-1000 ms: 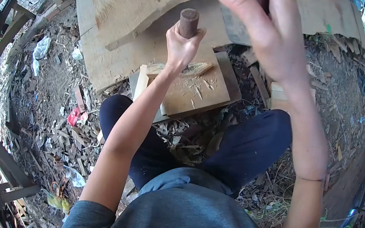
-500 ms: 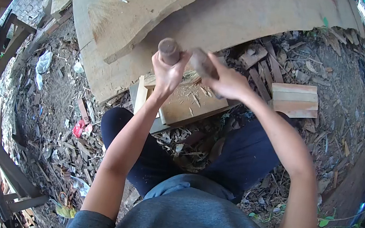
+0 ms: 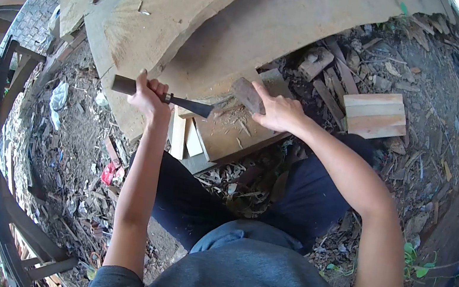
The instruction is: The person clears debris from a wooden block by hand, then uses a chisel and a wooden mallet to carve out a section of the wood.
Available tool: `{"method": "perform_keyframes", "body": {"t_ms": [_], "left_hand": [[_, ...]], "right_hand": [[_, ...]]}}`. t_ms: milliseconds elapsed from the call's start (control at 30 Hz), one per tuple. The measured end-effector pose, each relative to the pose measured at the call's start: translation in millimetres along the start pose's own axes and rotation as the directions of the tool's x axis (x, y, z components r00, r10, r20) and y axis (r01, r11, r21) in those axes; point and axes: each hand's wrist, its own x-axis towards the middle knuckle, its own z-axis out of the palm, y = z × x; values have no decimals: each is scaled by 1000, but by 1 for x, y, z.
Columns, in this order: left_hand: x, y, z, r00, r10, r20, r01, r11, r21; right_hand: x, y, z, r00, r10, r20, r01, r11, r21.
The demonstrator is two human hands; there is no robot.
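Note:
My left hand [image 3: 150,98] is wrapped round the handle of a chisel [image 3: 190,105]. The chisel lies nearly level, its dark blade pointing right over a wooden block [image 3: 242,139] strewn with shavings. My right hand [image 3: 279,112] grips a dark brown wooden mallet head or block [image 3: 248,95] above the same block, close to the blade's tip; its index finger stretches along the top. Whether the brown piece has a handle cannot be seen. Pale wood strips [image 3: 178,134] stand at the block's left end.
Large wooden slabs [image 3: 159,18] lie beyond the block. A striped pale board [image 3: 374,114] and scrap wood [image 3: 328,96] are on the right. A dark curved frame [image 3: 1,125] stands at the left. Wood chips and a red wrapper [image 3: 109,174] litter the ground.
My left hand has moved left and down, and the chisel has turned from upright to nearly level. My right hand has shifted slightly lower, with the brown piece still in it.

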Motion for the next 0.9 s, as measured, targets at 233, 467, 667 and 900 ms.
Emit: {"method": "perform_keyframes", "body": {"t_ms": [233,467,667,900], "left_hand": [[-32,19,35,916,221,335,-260,963,75],[-47,0,39,867,176,466,-246,965,94],[-47,-2,42,866,183,465,-279,949,146],[-51,-2,55,877,177,446,-319,909,269]], "right_hand": [[-4,-7,-6,1000,2,-1,-2,999,-36],[1,2,5,997,-38,-62,38,999,-5],[2,0,0,999,-23,-24,23,1000,-5],[1,-1,-2,1000,-21,-3,21,1000,-3]]}}
